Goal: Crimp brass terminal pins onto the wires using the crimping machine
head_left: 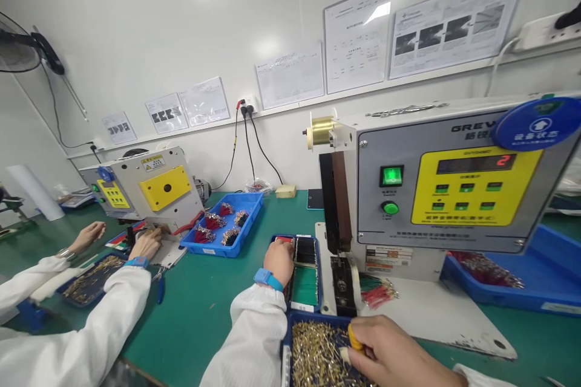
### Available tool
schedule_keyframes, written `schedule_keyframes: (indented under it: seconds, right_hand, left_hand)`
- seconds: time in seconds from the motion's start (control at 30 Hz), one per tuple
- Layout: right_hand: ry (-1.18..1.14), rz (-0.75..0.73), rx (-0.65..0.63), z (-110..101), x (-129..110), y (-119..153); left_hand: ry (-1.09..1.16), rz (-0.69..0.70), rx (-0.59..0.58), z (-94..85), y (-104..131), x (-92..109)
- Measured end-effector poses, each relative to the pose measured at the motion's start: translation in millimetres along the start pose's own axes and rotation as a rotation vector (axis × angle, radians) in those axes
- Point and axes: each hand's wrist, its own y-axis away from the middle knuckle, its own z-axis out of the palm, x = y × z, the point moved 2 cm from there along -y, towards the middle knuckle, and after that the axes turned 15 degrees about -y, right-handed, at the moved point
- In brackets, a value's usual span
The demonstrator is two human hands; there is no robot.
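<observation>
My left hand point(279, 263), with a blue wrist strap, reaches into a blue divided tray point(319, 278). Its curled fingers are over the red pieces; what lies between the fingertips is hidden. Black pieces point(305, 252) and green pieces point(305, 285) fill other sections. Above a blue bin of loose brass-coloured terminals point(315, 351), my right hand point(385, 344) is closed, thumb and fingers together. Something yellow point(356, 338) shows at its fingertips, a finger cover or a held piece; I cannot tell which. Behind the bin stands a grey machine point(390, 211) with a lit green switch.
Red and green wires point(379, 291) lie on the machine's base plate. Blue trays point(227, 251) point(544, 296) with wire bundles stand left and right. At left, a co-worker's hands point(146, 246) are at a second machine point(149, 184), near pliers point(160, 287).
</observation>
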Motion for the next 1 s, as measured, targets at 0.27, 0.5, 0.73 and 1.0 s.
schedule_keyframes:
  seconds: [0.27,0.5,0.73,1.0]
  right_hand:
    - [0.0,0.032,-0.022,-1,-2,0]
    - [0.011,0.007,0.006,2,2,0]
    - [0.024,0.012,-0.012,2,4,-1]
    - [0.015,-0.019,0.012,4,7,0]
  left_hand:
    - [0.025,0.19,-0.07,-6.4,11,18]
    - [0.006,0.238,-0.115,0.0,14,24]
    - [-0.016,0.235,-0.108,-0.8,15,25]
    - [-0.01,0.216,-0.07,1.1,13,25]
